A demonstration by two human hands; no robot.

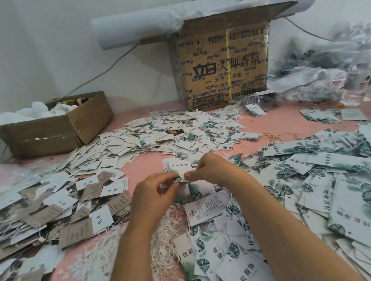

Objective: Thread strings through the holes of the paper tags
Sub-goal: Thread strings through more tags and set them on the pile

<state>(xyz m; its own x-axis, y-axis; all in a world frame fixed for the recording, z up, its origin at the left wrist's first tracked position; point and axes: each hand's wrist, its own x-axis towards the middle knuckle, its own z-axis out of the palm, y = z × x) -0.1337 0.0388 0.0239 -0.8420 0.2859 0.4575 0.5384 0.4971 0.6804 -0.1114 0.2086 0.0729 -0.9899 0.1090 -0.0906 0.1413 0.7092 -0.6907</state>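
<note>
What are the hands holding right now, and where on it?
Both pinch the near edge of one white paper tag with green leaf print: left hand on its left, right hand on its right.

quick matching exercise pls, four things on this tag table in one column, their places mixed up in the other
1 tall printed box
2 low open box
3 brown tags
4 leaf tag

a left pile
b pinched between left hand and right hand
c back left
d back, right of centre

Pairs: 1-d, 2-c, 3-a, 4-b
</note>
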